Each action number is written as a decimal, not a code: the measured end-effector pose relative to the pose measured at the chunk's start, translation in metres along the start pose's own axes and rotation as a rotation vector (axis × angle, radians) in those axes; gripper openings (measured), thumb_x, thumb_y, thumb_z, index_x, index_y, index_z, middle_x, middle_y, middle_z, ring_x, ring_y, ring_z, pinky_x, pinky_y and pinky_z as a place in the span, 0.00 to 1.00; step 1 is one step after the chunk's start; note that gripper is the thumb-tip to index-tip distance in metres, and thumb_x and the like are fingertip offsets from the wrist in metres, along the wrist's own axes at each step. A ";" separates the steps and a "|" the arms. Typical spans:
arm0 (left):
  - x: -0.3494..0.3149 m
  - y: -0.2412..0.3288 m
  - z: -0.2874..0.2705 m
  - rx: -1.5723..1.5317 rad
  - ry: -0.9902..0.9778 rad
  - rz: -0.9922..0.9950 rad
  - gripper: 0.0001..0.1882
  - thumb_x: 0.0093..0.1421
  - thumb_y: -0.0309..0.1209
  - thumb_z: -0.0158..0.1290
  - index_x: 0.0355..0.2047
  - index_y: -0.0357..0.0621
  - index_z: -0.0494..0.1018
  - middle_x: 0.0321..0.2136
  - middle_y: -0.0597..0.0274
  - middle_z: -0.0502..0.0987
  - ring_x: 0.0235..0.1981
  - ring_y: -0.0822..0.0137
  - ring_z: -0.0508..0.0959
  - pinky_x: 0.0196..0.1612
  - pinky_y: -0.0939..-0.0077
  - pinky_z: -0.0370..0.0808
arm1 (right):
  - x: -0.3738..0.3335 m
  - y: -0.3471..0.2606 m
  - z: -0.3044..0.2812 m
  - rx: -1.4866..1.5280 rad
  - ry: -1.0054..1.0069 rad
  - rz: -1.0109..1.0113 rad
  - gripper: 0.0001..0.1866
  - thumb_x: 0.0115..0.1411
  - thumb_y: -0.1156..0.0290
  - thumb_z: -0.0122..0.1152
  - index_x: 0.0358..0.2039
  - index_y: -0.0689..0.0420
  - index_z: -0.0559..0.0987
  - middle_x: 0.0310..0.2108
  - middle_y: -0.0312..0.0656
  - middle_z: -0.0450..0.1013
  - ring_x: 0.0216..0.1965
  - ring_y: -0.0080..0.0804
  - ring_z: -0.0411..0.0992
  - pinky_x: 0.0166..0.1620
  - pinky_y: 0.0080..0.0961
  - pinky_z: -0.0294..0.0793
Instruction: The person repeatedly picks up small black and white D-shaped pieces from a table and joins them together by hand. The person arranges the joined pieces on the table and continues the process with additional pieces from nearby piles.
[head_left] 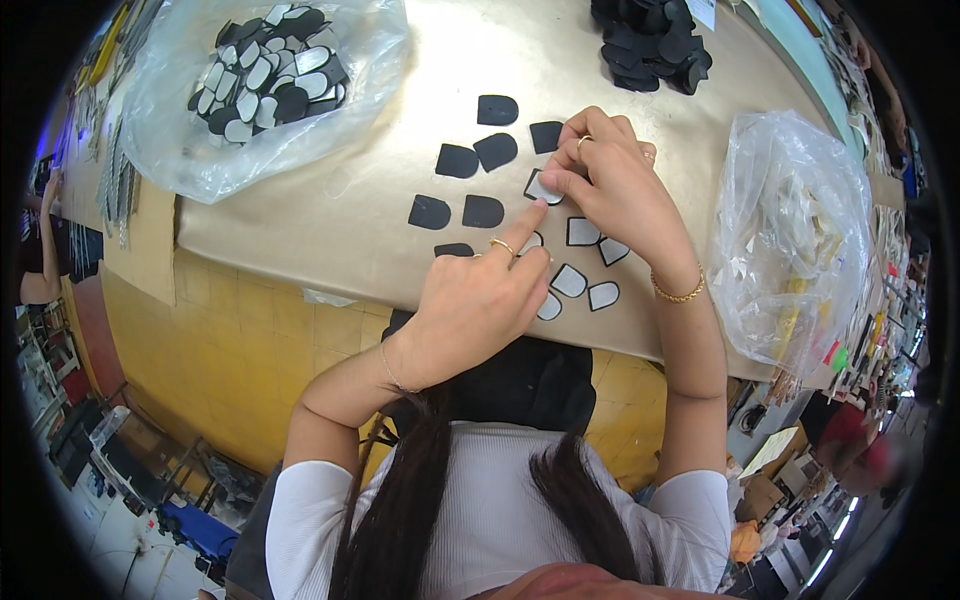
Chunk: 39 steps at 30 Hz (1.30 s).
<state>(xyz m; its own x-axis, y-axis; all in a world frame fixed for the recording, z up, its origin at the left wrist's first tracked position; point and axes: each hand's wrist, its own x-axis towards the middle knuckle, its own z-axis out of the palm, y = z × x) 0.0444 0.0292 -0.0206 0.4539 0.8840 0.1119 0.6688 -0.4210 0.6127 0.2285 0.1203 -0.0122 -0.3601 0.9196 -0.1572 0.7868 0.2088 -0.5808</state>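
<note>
Small black tab-shaped pieces [483, 211], straight at one end and rounded at the other, lie on the tan table. Others, with white faces and black rims [569, 280], lie near the table's front edge. My right hand [615, 170] is closed, its thumb pressed on one white-faced piece [541, 188]. The curled fingers hide part of that piece, and another black piece [545, 137] lies against them. My left hand [485, 295] stretches its index finger to the near edge of the same white-faced piece. Its other fingers hang loosely bent, partly covering pieces below.
A clear plastic bag [375, 110] at the far left holds a heap of black and white pieces. More black pieces [655, 45] are piled at the back right. Another crumpled clear bag [775, 240] lies right of my right forearm. The table edge [300, 278] runs before me.
</note>
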 end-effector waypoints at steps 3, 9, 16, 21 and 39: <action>0.002 0.000 -0.001 0.005 -0.016 -0.012 0.06 0.59 0.29 0.61 0.32 0.44 0.75 0.58 0.56 0.77 0.22 0.61 0.81 0.22 0.70 0.77 | 0.001 0.001 0.000 -0.001 -0.007 -0.003 0.08 0.57 0.69 0.68 0.23 0.57 0.84 0.42 0.34 0.72 0.48 0.35 0.67 0.52 0.39 0.57; 0.009 -0.003 0.001 0.062 -0.038 -0.035 0.06 0.59 0.29 0.59 0.34 0.43 0.74 0.56 0.54 0.78 0.21 0.59 0.81 0.22 0.68 0.76 | 0.002 0.003 0.007 -0.104 0.066 -0.083 0.10 0.56 0.63 0.71 0.27 0.55 0.81 0.42 0.35 0.70 0.49 0.37 0.66 0.51 0.42 0.56; 0.013 -0.004 0.000 0.090 -0.040 -0.040 0.05 0.59 0.28 0.58 0.34 0.43 0.74 0.55 0.55 0.80 0.22 0.57 0.81 0.22 0.67 0.76 | 0.002 0.013 0.021 -0.359 0.274 -0.054 0.19 0.55 0.53 0.71 0.35 0.53 0.78 0.43 0.36 0.68 0.47 0.41 0.63 0.48 0.48 0.54; 0.013 -0.005 0.000 0.069 -0.023 -0.053 0.05 0.60 0.28 0.58 0.34 0.43 0.74 0.54 0.56 0.80 0.24 0.56 0.82 0.24 0.66 0.78 | 0.000 0.012 0.032 -0.412 0.330 -0.097 0.24 0.57 0.44 0.66 0.39 0.52 0.78 0.43 0.36 0.67 0.46 0.40 0.62 0.48 0.49 0.53; -0.018 -0.014 -0.030 -0.207 0.008 0.004 0.05 0.60 0.25 0.59 0.36 0.40 0.78 0.49 0.58 0.82 0.27 0.64 0.83 0.26 0.72 0.77 | -0.046 -0.010 0.026 0.016 0.169 -0.119 0.09 0.53 0.69 0.74 0.34 0.56 0.83 0.42 0.37 0.68 0.44 0.38 0.65 0.52 0.35 0.60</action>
<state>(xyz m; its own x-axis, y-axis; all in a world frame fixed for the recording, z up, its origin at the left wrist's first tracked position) 0.0093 0.0248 -0.0075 0.4511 0.8842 0.1210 0.5315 -0.3751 0.7595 0.2242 0.0671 -0.0193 -0.3596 0.9318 0.0491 0.7353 0.3154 -0.5999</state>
